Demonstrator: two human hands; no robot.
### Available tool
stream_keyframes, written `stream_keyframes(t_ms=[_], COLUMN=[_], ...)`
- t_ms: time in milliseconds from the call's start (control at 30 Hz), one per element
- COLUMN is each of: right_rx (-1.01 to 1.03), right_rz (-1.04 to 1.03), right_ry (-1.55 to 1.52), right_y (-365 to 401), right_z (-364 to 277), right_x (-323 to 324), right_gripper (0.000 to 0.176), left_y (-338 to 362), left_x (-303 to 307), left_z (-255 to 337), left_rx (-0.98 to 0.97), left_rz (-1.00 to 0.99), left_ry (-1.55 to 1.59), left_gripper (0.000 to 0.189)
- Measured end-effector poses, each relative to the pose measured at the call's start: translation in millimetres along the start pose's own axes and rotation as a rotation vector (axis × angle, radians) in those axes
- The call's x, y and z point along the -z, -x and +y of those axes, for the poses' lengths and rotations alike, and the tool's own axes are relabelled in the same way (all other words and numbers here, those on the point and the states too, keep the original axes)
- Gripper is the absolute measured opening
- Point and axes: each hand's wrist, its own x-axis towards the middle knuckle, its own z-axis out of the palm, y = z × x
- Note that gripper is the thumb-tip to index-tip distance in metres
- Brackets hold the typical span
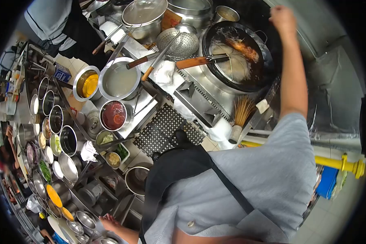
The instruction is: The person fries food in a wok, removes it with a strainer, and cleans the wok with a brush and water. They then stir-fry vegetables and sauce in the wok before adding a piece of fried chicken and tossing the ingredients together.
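At the upper right my right hand (283,18) is raised past the wok (267,61), by the back wall. Its fingers are curled closed, and what they hold, if anything, is hidden. Dark oil bubbles in the wok around a golden-brown piece of food (244,50). A wire tool with a wooden handle (191,62) rests over the wok's rim. Low on the left, my left hand (109,223) is out beside the counter of metal bowls. Its thumb stands apart from loosely bent fingers, with nothing visible in it.
Beside the wok are a perforated strainer (178,44), a ladle (186,28) and a bamboo brush (242,114). Pots (144,14) stand behind. Bowls of yellow liquid (90,85) and red sauce (113,115) sit left. A perforated black mat (162,127) covers the floor. Another person (55,20) stands upper left.
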Motion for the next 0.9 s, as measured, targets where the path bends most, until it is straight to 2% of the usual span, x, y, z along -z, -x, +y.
stream_keyframes(t_ms=[33,67,100,167,200,233,300,333,367,400,433,467,500,567,633,667,700,767,833,867,900], right_rx=[0.026,-0.113,-0.078,-0.018,-0.022,-0.023,-0.076,-0.051,-0.156,-0.168,-0.177,-0.254,-0.347,-0.506,-0.779,-0.910,-1.026,-1.386,-1.511,-1.517,-1.428], right_rz=[0.017,0.099,0.095,0.008,-0.094,-0.198,-0.582,-0.789,-1.008,-1.222,-1.412,-1.502,-1.513,-1.483,-1.430,-1.365,-1.206,-0.837,-0.319,-0.316,-0.322], right_ry=[-0.131,-0.141,-0.344,-0.350,-0.386,-0.422,-0.476,-0.441,-0.343,-0.369,-0.430,-0.393,-0.382,-0.418,-0.664,-0.870,-1.053,-1.268,-1.355,-1.365,-1.386], right_y=[18,62,77,109,138,172,233,264,295,330,367,408,454,526,564,567,563,556,533,529,527], right_z=[-18,-73,-70,-69,-78,-94,-122,-127,-141,-138,-126,-116,-102,-89,-86,-96,-101,-85,-103,-114,-127], right_x=[44,99,118,145,151,153,142,123,109,79,45,10,-26,-72,-109,-126,-142,-240,-272,-283,-290], right_gripper=[0.035,0.013,0.021,0.030,0.027,0.025,0.021,0.020,0.020,0.023,0.030,0.049,0.069,0.066,0.064,0.053,0.041,0.032,0.024,0.024,0.023], left_y=[0,17,24,19,-15,-19,-11,-11,-9,-11,-15,-21,-25,-32,-31,-28,-27,-17,-21,-35,-45], left_x=[-3,-21,-30,-39,-35,-39,-56,-58,-61,-64,-67,-68,-68,-65,-57,-51,-46,-32,-16,-2,10], left_z=[11,30,48,72,78,83,105,113,119,121,119,115,109,88,75,73,73,80,76,74,75], left_rx=[-0.072,-0.191,-0.195,-0.592,-0.629,-0.625,-0.986,-0.980,-1.006,-1.033,-1.032,-0.896,-0.754,-0.664,-0.670,-0.664,-0.658,-0.639,-0.611,-0.735,-0.860], left_rz=[-0.009,0.079,0.061,0.104,0.024,0.014,0.072,0.061,0.019,-0.023,-0.033,-0.183,-0.322,-0.572,-0.706,-0.718,-0.730,-0.743,-0.773,-0.759,-0.741], left_ry=[-0.090,-0.114,-0.116,-0.315,-0.223,-0.214,-0.082,-0.080,-0.138,-0.194,-0.189,-0.198,-0.206,-0.139,-0.151,-0.191,-0.230,-0.295,-0.355,-0.455,-0.559], left_gripper=[0.047,0.035,0.035,0.033,0.033,0.033,0.033,0.033,0.031,0.030,0.030,0.031,0.032,0.033,0.036,0.036,0.037,0.038,0.040,0.042,0.043])
